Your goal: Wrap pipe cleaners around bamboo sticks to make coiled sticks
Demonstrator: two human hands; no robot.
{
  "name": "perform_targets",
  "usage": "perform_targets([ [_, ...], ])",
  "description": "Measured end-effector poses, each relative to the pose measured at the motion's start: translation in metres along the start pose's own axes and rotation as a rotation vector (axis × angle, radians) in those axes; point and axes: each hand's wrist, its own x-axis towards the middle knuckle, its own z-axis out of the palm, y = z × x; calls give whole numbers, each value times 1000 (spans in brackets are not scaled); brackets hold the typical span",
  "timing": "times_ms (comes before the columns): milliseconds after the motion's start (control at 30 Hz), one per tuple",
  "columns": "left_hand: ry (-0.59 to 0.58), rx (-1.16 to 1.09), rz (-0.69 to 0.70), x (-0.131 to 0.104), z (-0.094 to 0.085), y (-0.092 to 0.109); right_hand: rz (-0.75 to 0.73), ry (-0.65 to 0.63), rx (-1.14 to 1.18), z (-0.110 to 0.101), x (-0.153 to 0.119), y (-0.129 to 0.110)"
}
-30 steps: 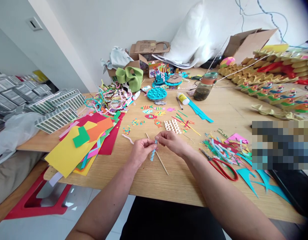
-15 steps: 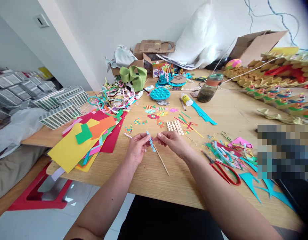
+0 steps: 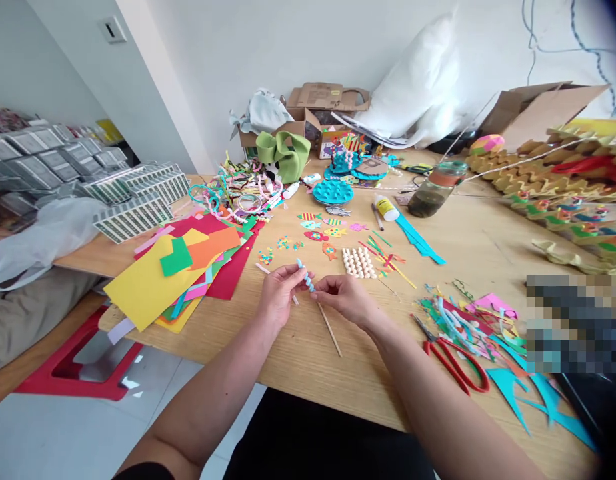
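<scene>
A light blue coiled pipe cleaner [image 3: 306,275] is held up between my two hands, over the table's near middle. My left hand [image 3: 283,288] pinches it around its middle. At its lower end, my right hand [image 3: 342,299] closes finger and thumb on it. A thin wooden stick [image 3: 330,331] slants toward me below the hands; its upper part is hidden, so I cannot tell whether it meets the coil. Behind my left hand lies a pale pink strip [image 3: 262,269], partly covered. Just beyond my right hand are rows of small cream twisted pieces [image 3: 359,263].
Coloured paper sheets [image 3: 138,288] lie at left. Paper fish [image 3: 329,251] and dots lie ahead, near a glue bottle [image 3: 387,208] and a glass jar [image 3: 437,190]. Red-handled scissors [image 3: 455,363] and scraps [image 3: 468,320] are at right; egg trays [image 3: 553,163] stand behind.
My right hand has come in to the coil's lower end, where earlier its fingertips were apart from it. The view has swung slightly left, shifting the scene rightward.
</scene>
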Motion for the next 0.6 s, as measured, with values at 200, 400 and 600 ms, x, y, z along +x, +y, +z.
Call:
perform_targets([
  [200,22,-9,21,2,-2,-1,-6,19,8,2,0,-1],
  [400,44,-3,33,2,-1,2,5,62,-57,5,0,-1],
  [600,61,47,43,2,-2,3,18,92,-125,6,-1,-2],
])
